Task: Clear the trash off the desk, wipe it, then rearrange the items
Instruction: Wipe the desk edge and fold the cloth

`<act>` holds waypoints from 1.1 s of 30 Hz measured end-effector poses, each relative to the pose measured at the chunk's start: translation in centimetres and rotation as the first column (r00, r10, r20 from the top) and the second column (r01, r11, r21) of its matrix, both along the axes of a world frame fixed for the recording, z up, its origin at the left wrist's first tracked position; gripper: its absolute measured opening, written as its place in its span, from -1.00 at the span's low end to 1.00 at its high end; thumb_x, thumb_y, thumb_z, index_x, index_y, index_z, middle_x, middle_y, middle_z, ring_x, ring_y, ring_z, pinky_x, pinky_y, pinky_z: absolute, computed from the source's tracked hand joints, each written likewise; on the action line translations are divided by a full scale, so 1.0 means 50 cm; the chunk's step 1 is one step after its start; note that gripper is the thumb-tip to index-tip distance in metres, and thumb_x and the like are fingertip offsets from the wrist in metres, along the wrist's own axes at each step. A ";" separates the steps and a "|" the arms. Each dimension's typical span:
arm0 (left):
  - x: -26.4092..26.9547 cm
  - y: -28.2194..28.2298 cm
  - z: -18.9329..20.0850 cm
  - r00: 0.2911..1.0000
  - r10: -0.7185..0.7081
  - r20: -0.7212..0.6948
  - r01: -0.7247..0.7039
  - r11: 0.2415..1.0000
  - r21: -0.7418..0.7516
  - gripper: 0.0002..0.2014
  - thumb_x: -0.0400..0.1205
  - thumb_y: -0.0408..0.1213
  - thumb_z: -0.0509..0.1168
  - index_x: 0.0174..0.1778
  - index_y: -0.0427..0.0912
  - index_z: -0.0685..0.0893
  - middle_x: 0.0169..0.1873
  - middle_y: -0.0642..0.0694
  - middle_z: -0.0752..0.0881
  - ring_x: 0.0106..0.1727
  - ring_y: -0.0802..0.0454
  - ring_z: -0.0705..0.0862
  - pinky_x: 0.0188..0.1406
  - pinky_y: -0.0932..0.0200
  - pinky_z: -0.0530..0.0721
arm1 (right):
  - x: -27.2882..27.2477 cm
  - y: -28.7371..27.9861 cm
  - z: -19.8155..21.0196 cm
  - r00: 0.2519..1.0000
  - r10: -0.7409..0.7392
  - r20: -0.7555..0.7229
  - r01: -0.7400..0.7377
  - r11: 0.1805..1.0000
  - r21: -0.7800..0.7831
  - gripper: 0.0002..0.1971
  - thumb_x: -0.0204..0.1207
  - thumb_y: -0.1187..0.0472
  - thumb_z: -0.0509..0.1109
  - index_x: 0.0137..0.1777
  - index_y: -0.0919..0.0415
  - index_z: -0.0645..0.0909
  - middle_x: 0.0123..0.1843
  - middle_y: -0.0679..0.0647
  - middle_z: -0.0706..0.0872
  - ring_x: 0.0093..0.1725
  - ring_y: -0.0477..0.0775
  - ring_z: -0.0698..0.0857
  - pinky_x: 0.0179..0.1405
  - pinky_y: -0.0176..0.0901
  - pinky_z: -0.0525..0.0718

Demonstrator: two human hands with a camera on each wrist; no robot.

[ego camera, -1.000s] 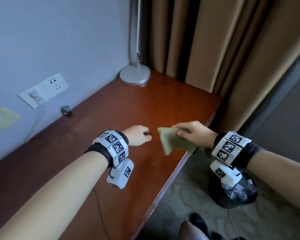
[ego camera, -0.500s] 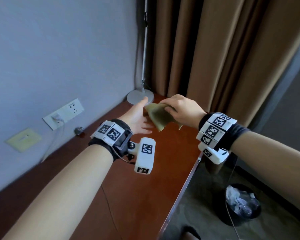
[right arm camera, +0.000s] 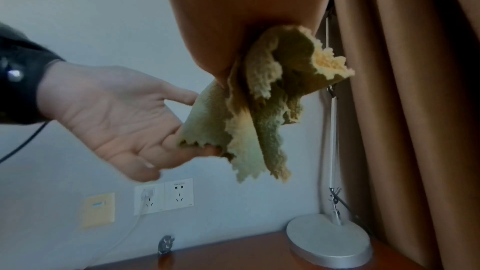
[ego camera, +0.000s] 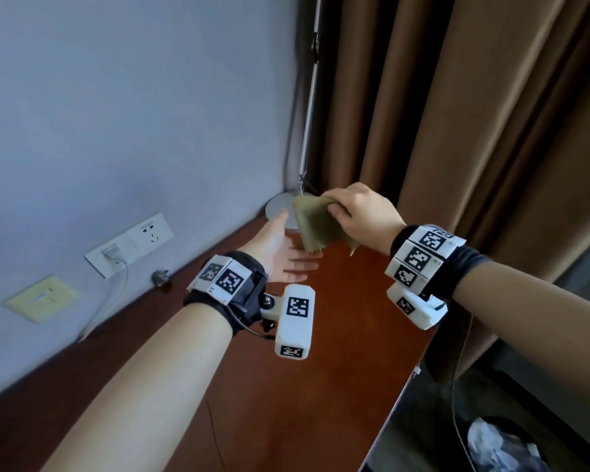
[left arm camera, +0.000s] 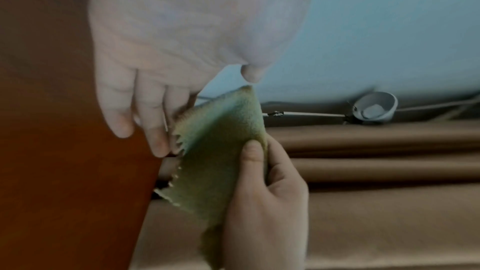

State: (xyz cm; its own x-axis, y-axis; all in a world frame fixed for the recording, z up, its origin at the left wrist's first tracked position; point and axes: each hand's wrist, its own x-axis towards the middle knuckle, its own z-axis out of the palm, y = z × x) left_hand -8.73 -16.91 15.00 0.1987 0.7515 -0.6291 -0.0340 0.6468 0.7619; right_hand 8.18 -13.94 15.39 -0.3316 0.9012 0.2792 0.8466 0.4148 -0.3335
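**Cloth held in the air above the desk's far corner**

The right hand (ego camera: 358, 216) grips a yellow-green cloth (ego camera: 315, 226) with a zigzag-cut edge, fingers and thumb curled round its bunched top, so that the rest hangs down in loose folds. The cloth is off the desk (ego camera: 321, 352), raised above the far corner where the lamp base (ego camera: 276, 208) stands.

The left hand (ego camera: 280, 253) is held out flat beside the cloth, palm turned toward it, fingers straight and spread. In the right wrist view the hanging lower edge of the cloth (right arm camera: 249, 122) lies against the fingertips of the left hand (right arm camera: 116, 118); the fingers do not curl round it. In the left wrist view the thumb of the right hand (left arm camera: 265, 198) presses on the cloth (left arm camera: 215, 151).

The lamp base is a silver disc on the reddish-brown wooden desk, at the corner next to the brown curtain (ego camera: 474, 131), with its thin pole (ego camera: 309, 107) rising along the wall. Left of the lamp base, on the wall, sit a white socket plate (ego camera: 130, 243) with a plug and cable in it, and a pale yellow plate (ego camera: 43, 298) farther left. On the floor off the desk's right edge stands a dark bin (ego camera: 504, 447) with crumpled trash inside.
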 end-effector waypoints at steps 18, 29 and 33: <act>0.033 0.361 -0.087 0.859 0.490 0.147 -0.499 0.866 0.032 -0.67 0.74 -0.30 0.14 0.41 -0.33 0.43 -0.05 -0.22 0.65 -0.10 -0.06 0.65 -0.15 -0.03 0.65 | 0.012 0.371 -0.176 0.843 -0.073 -0.533 -0.136 0.930 -0.342 -0.77 0.64 0.26 0.24 0.15 0.19 0.71 0.14 0.08 0.75 0.04 -0.10 0.64 -0.09 -0.52 0.49; -0.022 0.509 -0.178 0.861 0.505 0.064 -0.508 0.858 0.073 -0.65 0.76 -0.36 0.03 0.48 -0.28 0.38 0.24 -0.23 0.59 0.15 -0.12 0.59 -0.16 -0.01 0.66 | -0.058 0.539 -0.280 0.415 -0.682 -0.602 -0.485 0.394 -0.781 -0.79 0.60 -0.02 0.29 0.15 0.01 0.56 0.26 0.12 0.59 0.12 0.16 0.64 -0.17 0.12 0.67; -0.050 0.565 -0.227 0.873 0.441 -0.209 -0.396 0.890 0.225 -0.62 0.70 -0.50 0.08 0.44 -0.21 0.42 0.00 -0.08 0.56 -0.02 0.01 0.58 -0.10 0.09 0.64 | -0.065 0.594 -0.318 0.433 -0.628 -0.646 -0.316 0.565 -0.762 -0.91 0.52 0.20 0.41 -0.05 -0.02 0.64 0.06 0.05 0.65 0.16 0.12 0.59 -0.11 0.05 0.70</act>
